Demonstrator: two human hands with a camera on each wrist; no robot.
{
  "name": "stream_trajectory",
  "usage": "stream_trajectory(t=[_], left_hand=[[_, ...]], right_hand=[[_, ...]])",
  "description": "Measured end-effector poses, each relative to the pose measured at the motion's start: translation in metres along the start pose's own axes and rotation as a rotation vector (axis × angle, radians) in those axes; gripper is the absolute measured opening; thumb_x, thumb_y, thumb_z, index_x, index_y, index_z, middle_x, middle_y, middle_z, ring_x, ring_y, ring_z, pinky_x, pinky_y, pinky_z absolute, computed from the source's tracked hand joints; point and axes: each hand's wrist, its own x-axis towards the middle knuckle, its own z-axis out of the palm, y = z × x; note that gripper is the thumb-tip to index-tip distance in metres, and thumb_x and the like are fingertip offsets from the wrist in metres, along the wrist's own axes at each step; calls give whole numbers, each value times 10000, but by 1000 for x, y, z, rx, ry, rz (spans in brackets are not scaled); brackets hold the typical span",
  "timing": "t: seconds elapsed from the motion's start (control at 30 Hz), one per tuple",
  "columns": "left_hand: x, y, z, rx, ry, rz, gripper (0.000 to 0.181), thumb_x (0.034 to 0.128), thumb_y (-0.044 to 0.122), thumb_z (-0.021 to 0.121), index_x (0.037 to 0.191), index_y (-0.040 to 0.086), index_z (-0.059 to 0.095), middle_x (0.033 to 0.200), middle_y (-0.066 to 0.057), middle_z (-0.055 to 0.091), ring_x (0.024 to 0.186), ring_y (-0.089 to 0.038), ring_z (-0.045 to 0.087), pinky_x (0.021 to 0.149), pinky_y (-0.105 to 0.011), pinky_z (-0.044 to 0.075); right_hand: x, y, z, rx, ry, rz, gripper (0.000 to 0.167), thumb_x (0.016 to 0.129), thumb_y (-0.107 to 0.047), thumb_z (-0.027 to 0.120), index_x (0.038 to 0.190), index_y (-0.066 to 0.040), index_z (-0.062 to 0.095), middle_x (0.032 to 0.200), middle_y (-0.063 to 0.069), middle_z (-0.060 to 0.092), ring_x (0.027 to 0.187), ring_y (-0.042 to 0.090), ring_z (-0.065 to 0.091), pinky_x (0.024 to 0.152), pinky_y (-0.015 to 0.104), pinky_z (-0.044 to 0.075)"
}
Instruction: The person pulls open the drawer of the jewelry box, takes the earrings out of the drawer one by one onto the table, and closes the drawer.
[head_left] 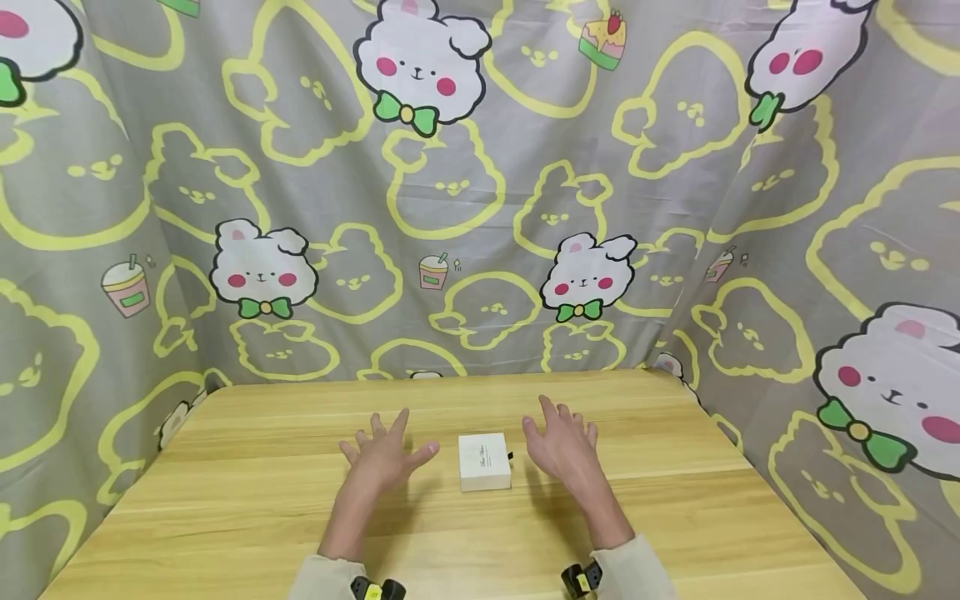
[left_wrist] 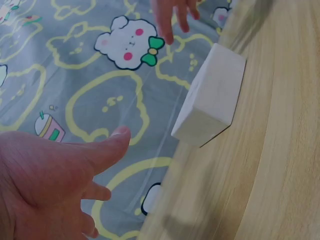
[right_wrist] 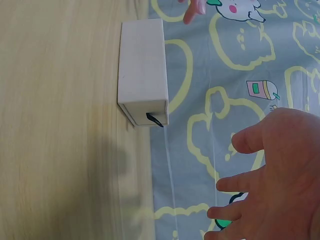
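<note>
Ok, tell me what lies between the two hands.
In the head view, a white box lies on the table between the left hand and right hand, its black tab toward the right.

White box [head_left: 484, 462] on wood-grained table [head_left: 240, 500]

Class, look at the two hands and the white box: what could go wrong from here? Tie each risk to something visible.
1. Neither the left hand nor the right hand touches the white box, so an uneven first contact might slide it across the wooden table.
2. The black tab sticks out on the right hand's side; fingers could snag it.
</note>
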Motion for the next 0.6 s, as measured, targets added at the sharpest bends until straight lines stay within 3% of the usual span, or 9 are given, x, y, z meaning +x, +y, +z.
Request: stream_trajectory(t=[0.6], left_hand=[[-1, 9, 8, -32, -12, 27, 889, 953, 586, 605, 1586, 41, 299, 1574, -428, 179, 1389, -708, 174, 1077, -832, 69]], right_hand=[[2, 3, 5, 119, -55, -1, 594, 1051, -343, 447, 1553, -34, 375, 1544, 310, 392, 1403, 566, 346, 1133, 692, 264]])
